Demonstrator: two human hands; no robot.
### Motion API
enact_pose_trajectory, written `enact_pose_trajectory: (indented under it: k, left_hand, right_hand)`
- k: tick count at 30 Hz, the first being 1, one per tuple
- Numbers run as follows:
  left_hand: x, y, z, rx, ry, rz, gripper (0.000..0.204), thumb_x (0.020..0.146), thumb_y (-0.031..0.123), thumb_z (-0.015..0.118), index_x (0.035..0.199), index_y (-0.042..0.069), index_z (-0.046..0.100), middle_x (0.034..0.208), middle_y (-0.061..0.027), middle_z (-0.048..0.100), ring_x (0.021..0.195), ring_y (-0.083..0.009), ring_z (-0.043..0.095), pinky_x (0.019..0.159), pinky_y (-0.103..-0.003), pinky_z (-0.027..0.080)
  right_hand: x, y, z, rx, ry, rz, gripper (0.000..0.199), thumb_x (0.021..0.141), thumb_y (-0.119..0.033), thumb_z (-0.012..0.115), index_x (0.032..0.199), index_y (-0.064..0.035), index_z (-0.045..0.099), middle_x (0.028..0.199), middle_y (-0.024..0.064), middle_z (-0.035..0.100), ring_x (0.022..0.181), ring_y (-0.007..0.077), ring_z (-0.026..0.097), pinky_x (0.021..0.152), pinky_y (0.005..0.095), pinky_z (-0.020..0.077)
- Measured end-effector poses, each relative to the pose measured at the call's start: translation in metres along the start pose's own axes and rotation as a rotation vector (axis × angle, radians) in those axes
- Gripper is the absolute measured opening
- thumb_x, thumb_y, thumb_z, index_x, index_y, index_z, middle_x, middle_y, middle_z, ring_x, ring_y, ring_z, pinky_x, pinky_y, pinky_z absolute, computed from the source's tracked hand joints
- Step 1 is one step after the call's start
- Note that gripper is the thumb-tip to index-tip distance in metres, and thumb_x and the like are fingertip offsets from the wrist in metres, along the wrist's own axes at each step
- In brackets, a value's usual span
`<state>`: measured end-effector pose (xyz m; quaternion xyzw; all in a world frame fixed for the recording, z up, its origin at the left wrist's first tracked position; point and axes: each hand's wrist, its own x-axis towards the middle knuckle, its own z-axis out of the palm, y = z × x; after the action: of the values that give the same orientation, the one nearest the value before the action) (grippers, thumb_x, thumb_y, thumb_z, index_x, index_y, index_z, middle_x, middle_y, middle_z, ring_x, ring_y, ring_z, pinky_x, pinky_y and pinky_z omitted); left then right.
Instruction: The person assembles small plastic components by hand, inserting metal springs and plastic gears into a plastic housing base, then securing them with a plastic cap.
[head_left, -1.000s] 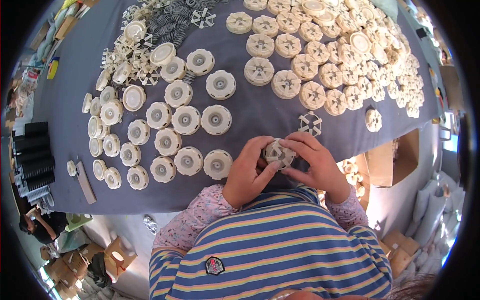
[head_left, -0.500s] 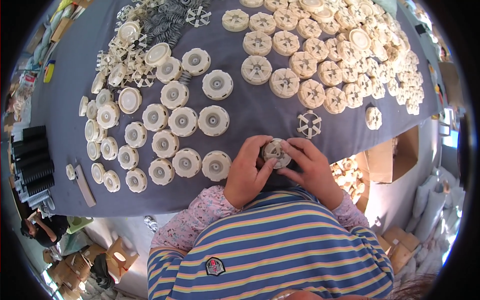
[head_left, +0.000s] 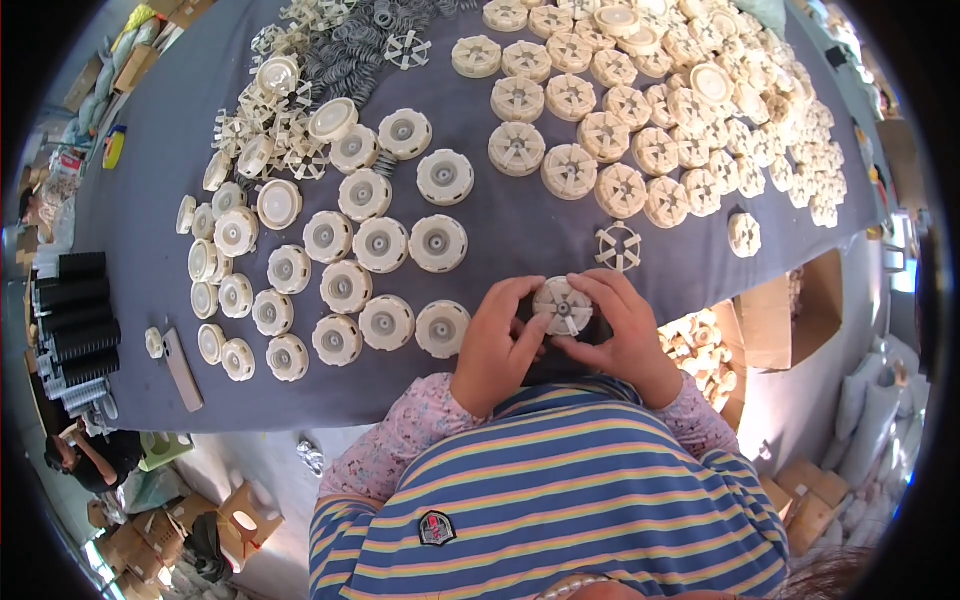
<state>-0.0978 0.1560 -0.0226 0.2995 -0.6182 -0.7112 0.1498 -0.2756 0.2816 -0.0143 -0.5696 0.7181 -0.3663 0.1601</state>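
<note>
A round cream plastic cap with a spoked face (head_left: 562, 306) is held between both hands close to my body. My left hand (head_left: 497, 345) grips its left rim, the thumb pressed near the lower left of the face. On the opposite rim, the fingers and thumb of my right hand (head_left: 628, 335) are closed. Just beyond the right hand lies a loose six-armed cream ring (head_left: 618, 247) on the cloth. Left of my left hand stand rows of round cream housings with grey centres (head_left: 442, 328). The cap's underside is hidden.
A heap of grey springs (head_left: 350, 60) and loose spoked rings (head_left: 270, 130) lies far left. Many spoked caps (head_left: 569, 171) cover the far right of the dark cloth (head_left: 520, 235). A phone (head_left: 182, 370) lies left; open cardboard boxes (head_left: 790, 315) stand below the right edge.
More of the cap's spoked face now shows between my hands, as my fingers have shifted toward its rim. The table's left side appears slightly farther right as the view turned.
</note>
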Motion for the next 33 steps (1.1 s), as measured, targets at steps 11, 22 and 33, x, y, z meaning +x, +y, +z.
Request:
enact_pose_trajectory:
  k: [11,22,33]
  left_hand:
    - [-0.024,0.047,-0.034,-0.626,-0.409,-0.167,0.047,0.11,0.017,0.055,0.153,0.0,0.045,0.132,-0.01,0.064,0.099,-0.0155,0.07,0.082,-0.03,0.06]
    - [-0.02,0.06,-0.026,-0.505,-0.318,-0.104,0.05,0.096,0.002,0.068,0.143,0.004,0.051,0.125,-0.003,0.062,0.113,-0.0096,0.062,0.096,-0.028,0.054]
    - [-0.02,0.064,-0.033,-0.719,-0.4,-0.273,0.066,0.098,0.003,0.065,0.158,0.005,0.038,0.141,-0.0063,0.058,0.13,-0.0153,0.058,0.108,-0.031,0.049]
  right_hand:
    - [0.025,-0.056,-0.046,0.141,0.051,-0.278,0.082,0.068,-0.021,0.098,0.141,-0.0005,0.065,0.124,0.0156,0.066,0.103,0.0299,0.068,0.086,0.0371,0.057]
    - [0.032,-0.064,-0.039,0.141,0.012,-0.397,0.083,0.065,-0.017,0.098,0.14,-0.0002,0.067,0.121,0.0125,0.067,0.099,0.027,0.067,0.08,0.0365,0.0554]
    - [0.034,-0.062,-0.045,0.207,-0.089,-0.319,0.083,0.07,-0.023,0.098,0.144,-0.0033,0.065,0.127,0.0139,0.064,0.105,0.0293,0.069,0.085,0.037,0.0587]
